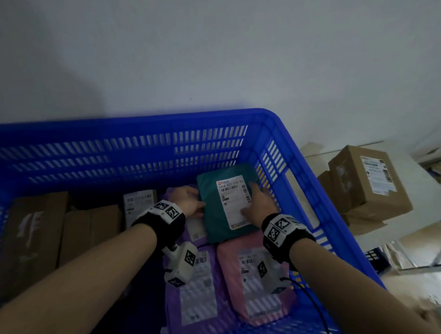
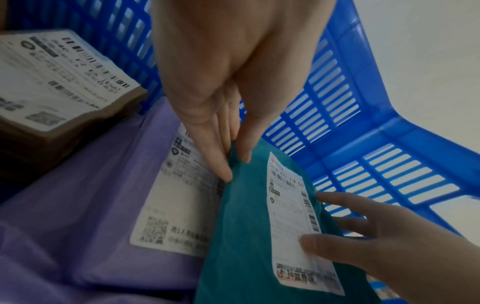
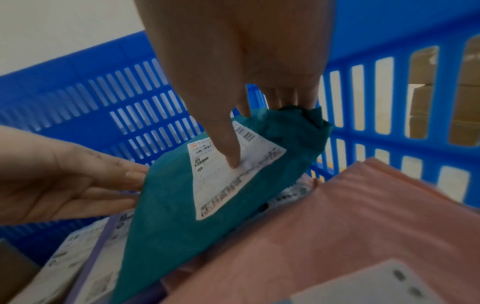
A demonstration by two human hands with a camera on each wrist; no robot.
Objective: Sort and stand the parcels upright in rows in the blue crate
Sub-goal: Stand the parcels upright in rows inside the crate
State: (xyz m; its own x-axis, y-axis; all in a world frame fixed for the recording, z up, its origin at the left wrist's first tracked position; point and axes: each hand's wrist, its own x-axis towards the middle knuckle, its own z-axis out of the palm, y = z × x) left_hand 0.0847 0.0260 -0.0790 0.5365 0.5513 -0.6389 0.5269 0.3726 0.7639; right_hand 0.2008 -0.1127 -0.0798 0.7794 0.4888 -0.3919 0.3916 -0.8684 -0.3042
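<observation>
A teal parcel [image 1: 212, 217] with a white label lies tilted in the far right corner of the blue crate [image 1: 140, 128], resting over a purple parcel [image 1: 196, 292] and a pink parcel [image 1: 257, 277]. My left hand [image 1: 198, 207] pinches its left edge, thumb on top [image 2: 244, 148]. My right hand [image 1: 250, 201] grips its right edge, with the thumb pressed on the label [image 3: 233, 162] and the fingers curled over the far edge [image 3: 293, 100]. The purple and pink parcels lie flat, labels up. What is under the teal parcel is hidden.
Brown cardboard boxes [image 1: 34, 234] fill the crate's left side, one with a white label [image 2: 57, 82]. Outside the crate on the right, stacked cardboard boxes [image 1: 365, 183] sit on a white surface. A pale wall stands behind the crate.
</observation>
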